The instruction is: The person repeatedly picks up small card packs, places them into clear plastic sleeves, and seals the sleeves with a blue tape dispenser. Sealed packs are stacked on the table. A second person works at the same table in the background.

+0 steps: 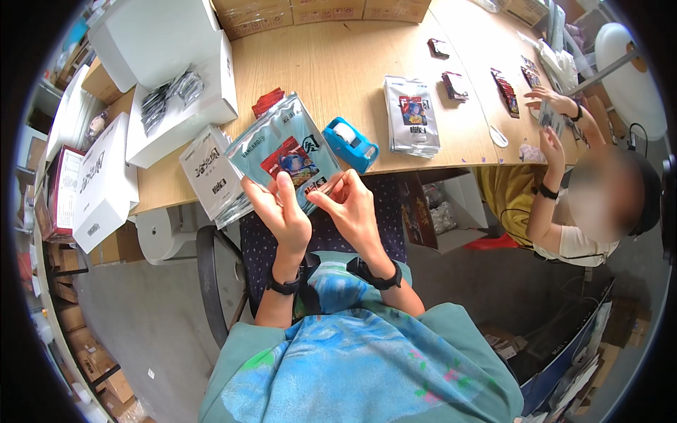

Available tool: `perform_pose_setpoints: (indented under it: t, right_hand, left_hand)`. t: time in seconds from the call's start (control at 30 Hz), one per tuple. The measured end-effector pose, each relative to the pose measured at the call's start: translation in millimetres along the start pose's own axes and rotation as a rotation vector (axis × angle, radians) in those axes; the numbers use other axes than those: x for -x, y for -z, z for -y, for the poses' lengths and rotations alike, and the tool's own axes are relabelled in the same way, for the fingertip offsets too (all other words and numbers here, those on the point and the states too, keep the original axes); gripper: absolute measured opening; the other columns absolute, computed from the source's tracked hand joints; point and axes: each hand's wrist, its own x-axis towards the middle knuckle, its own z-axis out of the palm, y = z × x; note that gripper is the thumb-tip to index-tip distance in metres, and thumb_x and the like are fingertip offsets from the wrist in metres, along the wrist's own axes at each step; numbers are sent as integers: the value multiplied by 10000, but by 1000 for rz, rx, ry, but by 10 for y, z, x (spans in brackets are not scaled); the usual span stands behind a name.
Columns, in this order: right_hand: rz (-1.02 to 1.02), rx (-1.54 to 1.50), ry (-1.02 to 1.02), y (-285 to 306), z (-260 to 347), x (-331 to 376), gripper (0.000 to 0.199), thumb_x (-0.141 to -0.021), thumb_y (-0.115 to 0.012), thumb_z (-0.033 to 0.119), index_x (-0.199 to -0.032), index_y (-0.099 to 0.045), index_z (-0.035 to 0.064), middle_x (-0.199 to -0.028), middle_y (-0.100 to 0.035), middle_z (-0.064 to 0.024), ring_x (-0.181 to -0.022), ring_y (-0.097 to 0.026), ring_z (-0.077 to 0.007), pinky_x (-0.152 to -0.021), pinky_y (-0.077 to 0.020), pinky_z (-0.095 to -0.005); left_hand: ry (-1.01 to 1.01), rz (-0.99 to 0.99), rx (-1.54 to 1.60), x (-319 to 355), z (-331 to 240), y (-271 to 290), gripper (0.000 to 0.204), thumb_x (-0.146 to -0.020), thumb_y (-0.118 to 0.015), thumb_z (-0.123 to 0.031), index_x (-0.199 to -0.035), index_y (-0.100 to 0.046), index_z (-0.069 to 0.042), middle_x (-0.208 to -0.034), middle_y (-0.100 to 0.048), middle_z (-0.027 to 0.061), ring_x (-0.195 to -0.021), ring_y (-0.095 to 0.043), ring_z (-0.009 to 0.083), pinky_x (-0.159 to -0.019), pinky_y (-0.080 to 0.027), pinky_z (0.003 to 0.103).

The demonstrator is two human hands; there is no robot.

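Note:
A shiny silver foil pouch point(257, 146) is tilted up in front of me at the table's edge. It shows a red and blue card packet point(290, 161); whether that is inside or printed I cannot tell. My left hand point(280, 215) grips the pouch's lower left edge, thumb and fingers around it. With thumb and fingers closed, my right hand point(350, 211) pinches its lower right corner. Under and left of it lies a stack of white and silver pouches point(209, 169). Red packets point(268, 103) poke out behind it, and a blue tape dispenser point(350, 144) stands to the right.
An open white box point(211, 106) with silver packets is at left, near a white carton point(104, 185). Another pouch stack point(412, 120) lies right of the dispenser. Red packets point(505, 92) lie farther right, where a co-worker's hands point(553, 106) hold a pouch. Brown cartons point(328, 12) line the back.

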Motion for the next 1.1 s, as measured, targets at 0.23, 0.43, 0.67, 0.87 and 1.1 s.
perform_pose_setpoints:
  t: [0.23,0.43,0.67,0.87,1.1]
  right_hand:
    - [-302,418,92,541,284,-352,254,-906,-789,236,-867,-666,16,-683,-661,-107,-629,-660,-242,-599,-500,-369]
    - [-224,818,147,439,218,-688,273,-906,-760,322,-914,-692,58,-905,-654,-149,-838,-686,-373,-718,-534,-474]
    - [-118,727,157,543,-19,-902,275,-942,-716,305,-950,-702,30,-879,-684,-156,-800,-683,-339,-732,-542,-423]
    - [143,195,-91,798,-210,-992,377,-1044,-616,337,-899,-657,-9,-788,-646,-31,-734,-608,-63,-658,-522,-253]
    - [233,-204,-136,873,-256,-899,311,-1062,-584,286,-928,-661,16,-844,-649,-6,-783,-597,-74,-754,-507,-241]
  left_hand:
    - [350,110,306,-267,332,195,318,-1057,-509,-52,-1369,-475,-10,-1238,-619,92,-1076,-598,140,-967,-476,314]
    - [509,247,563,-282,822,31,401,-1047,-481,-16,-1444,-422,-10,-1355,-596,124,-1235,-576,195,-1083,-434,354]
    - [550,372,349,-289,885,24,427,-1037,-499,-36,-1447,-401,25,-1345,-594,153,-1219,-598,205,-1068,-471,383]
    - [558,386,171,-271,828,3,392,-1028,-518,-70,-1400,-449,36,-1257,-638,129,-1162,-614,178,-1030,-472,330]
    - [419,389,103,-225,845,-33,356,-1042,-518,-107,-1373,-473,17,-1161,-667,89,-950,-625,101,-814,-515,250]
